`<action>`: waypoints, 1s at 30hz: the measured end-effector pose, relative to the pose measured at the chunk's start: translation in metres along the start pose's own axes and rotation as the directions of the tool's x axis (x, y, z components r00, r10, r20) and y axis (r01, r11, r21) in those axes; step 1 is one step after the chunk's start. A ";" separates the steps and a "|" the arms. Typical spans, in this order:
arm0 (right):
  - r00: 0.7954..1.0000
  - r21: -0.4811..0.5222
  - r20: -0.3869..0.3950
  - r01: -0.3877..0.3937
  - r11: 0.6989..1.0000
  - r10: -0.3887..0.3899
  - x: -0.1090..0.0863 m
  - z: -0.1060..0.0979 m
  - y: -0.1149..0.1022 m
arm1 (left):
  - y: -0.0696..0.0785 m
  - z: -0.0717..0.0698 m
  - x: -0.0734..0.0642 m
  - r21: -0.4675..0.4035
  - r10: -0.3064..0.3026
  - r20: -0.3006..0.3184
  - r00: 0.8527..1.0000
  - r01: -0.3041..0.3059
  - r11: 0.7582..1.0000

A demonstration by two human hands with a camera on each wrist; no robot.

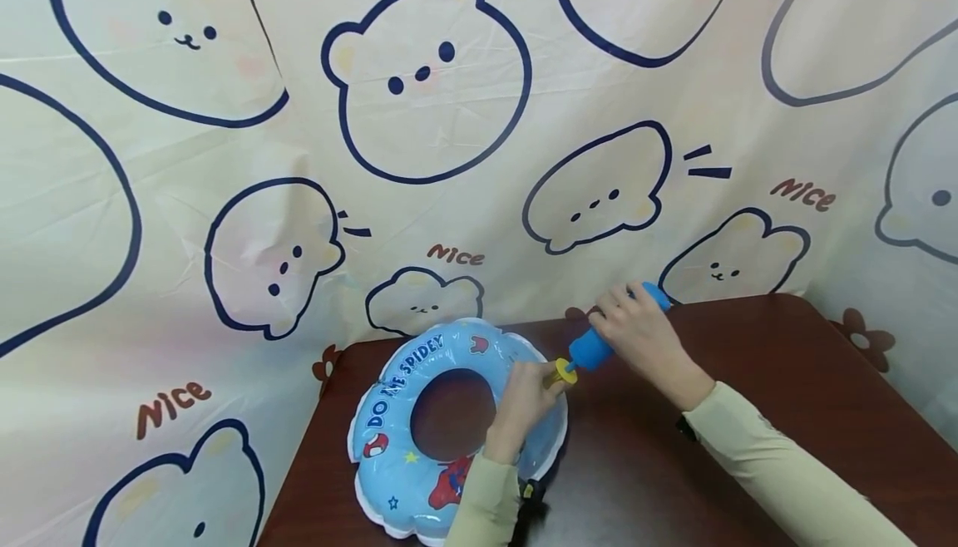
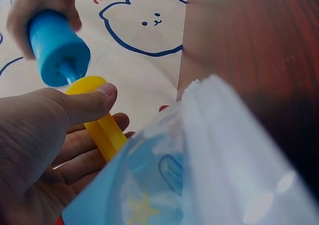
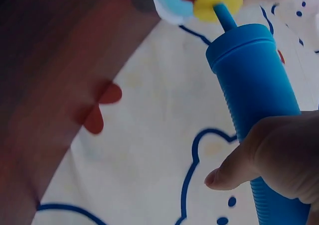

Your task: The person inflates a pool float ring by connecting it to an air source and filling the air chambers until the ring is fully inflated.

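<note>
My right hand [image 1: 636,331] grips the ribbed barrel of a blue hand pump [image 3: 254,80], which tilts down toward the left. A thin blue rod joins the barrel to a yellow disc-ended nozzle [image 2: 105,135]. With the thumb on the disc and the fingers beneath, my left hand [image 1: 524,401] holds this yellow piece. Below and around the left hand lies a light blue inflatable swim ring [image 1: 392,480] with lettering and red figures. In the left wrist view, its clear, pale seam edge rises close to the fingers. The yellow stem's lower end is hidden behind the ring.
The ring lies on a dark brown wooden table [image 1: 636,447], near its left edge. Behind the table and along its sides hangs a pale cloth [image 1: 299,148] printed with blue-outlined cartoon bears.
</note>
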State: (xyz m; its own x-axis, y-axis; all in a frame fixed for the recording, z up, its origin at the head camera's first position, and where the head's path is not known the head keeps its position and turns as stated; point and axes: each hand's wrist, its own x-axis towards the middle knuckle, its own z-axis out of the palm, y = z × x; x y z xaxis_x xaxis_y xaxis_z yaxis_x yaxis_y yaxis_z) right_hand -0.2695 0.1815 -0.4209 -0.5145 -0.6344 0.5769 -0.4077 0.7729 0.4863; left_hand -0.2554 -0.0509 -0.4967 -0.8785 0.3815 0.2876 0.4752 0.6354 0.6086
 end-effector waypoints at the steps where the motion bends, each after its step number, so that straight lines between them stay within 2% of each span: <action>1: 1.000 -0.001 0.005 0.006 1.000 -0.006 0.000 0.002 -0.004 | 0.001 0.000 0.000 0.013 0.007 -0.006 1.000 -0.007 1.000; 6: 0.999 0.011 0.032 0.022 1.000 -0.022 -0.002 0.006 -0.016 | 0.007 0.003 0.000 0.095 0.044 -0.045 0.998 -0.039 0.995; 10: 0.998 0.051 0.066 0.007 0.999 -0.010 -0.006 0.005 -0.010 | 0.011 0.006 0.002 0.119 0.046 -0.050 0.998 -0.040 0.992; 16: 0.990 0.098 0.130 -0.074 0.992 0.061 -0.014 -0.006 0.021 | 0.012 0.005 0.004 0.072 -0.005 -0.013 1.000 0.006 0.997; 20: 0.988 0.102 0.106 -0.126 0.987 0.115 -0.019 -0.022 0.050 | 0.010 0.001 0.004 0.062 -0.022 -0.005 1.000 0.022 0.998; 24: 0.989 0.104 0.064 -0.143 0.984 0.136 -0.024 -0.036 0.077 | 0.008 -0.002 0.004 0.067 -0.019 0.001 1.000 0.019 0.998; 27: 0.989 0.101 0.039 -0.145 0.984 0.141 -0.027 -0.042 0.089 | 0.007 -0.003 0.004 0.059 -0.019 0.007 1.000 0.019 0.998; 30: 0.990 0.098 0.025 -0.142 0.985 0.140 -0.028 -0.044 0.092 | 0.006 -0.002 0.002 0.056 -0.030 0.009 1.000 0.029 0.998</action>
State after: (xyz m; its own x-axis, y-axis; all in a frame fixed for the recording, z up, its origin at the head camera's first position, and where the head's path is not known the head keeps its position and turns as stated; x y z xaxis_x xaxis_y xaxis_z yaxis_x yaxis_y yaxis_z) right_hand -0.2597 0.2702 -0.3634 -0.5857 -0.5191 0.6225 -0.4023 0.8529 0.3327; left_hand -0.2545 -0.0477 -0.4907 -0.8918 0.3682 0.2629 0.4513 0.6826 0.5747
